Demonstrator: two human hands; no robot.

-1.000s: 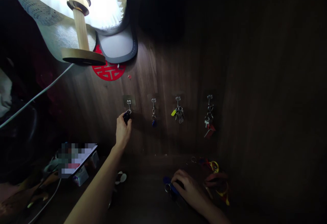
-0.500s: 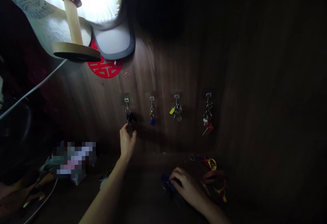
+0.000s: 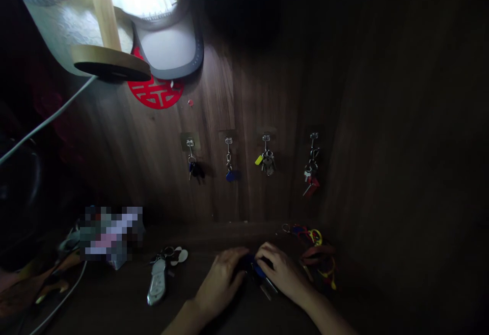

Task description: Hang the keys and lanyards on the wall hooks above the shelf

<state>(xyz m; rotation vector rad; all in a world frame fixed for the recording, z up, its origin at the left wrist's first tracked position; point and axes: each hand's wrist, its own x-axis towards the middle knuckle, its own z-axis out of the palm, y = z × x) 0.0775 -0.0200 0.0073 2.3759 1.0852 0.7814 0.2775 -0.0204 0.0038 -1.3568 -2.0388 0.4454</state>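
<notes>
"What are the hands on?"

"A blue key fob (image 3: 253, 268) lies between them on the dark shelf (image 3: 214, 233), near its back edge. The right hand (image 3: 281, 269) curls its fingers together over it; the left hand (image 3: 219, 282) sits just beside it, fingers together. Clamped? I can't tell."

"What's around them?"

"A tangle of coloured lanyards (image 3: 317, 256) crowds the right hand; a silver fob (image 3: 156, 281) lies further left, with shelf open between."

"How many hooks?"

"Four steel hooks (image 3: 266, 144) on the wooden wall (image 3: 244, 95), each holding keys."

"Any writing?"

"Only a cut-out character on a red disc (image 3: 156, 93)."
</notes>
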